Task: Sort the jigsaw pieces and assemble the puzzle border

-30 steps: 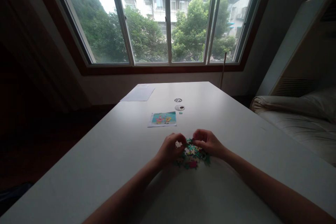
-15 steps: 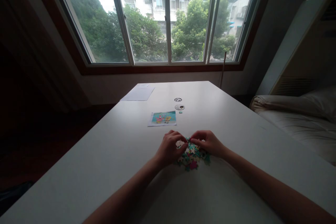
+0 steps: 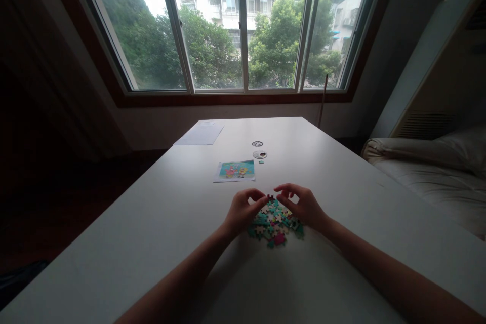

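Between thumb and fingers, my left hand (image 3: 246, 210) pinches a small dark jigsaw puzzle piece (image 3: 270, 197), raised over the far side of the pile. My right hand (image 3: 304, 206) is just to the right of that piece, its thumb and forefinger apart with nothing visible between them. Below and between both hands lies a loose pile of jigsaw puzzle pieces (image 3: 274, 223), mostly teal and cream with a pink one near the front. Beyond my hands is a picture sheet (image 3: 237, 170) with pink and yellow cartoon figures on a turquoise background.
A single teal piece (image 3: 261, 162) lies right of the picture sheet, near two round flat items (image 3: 260, 154). White paper (image 3: 199, 134) rests at the far left of the white table (image 3: 152, 223). A window (image 3: 243, 25) is ahead; a padded light-coloured seat (image 3: 425, 177) stands right.
My right hand's fingers have parted and drawn back from the left fingertips. The dark piece now shows in my left hand, which has shifted slightly left, uncovering more of the pile.
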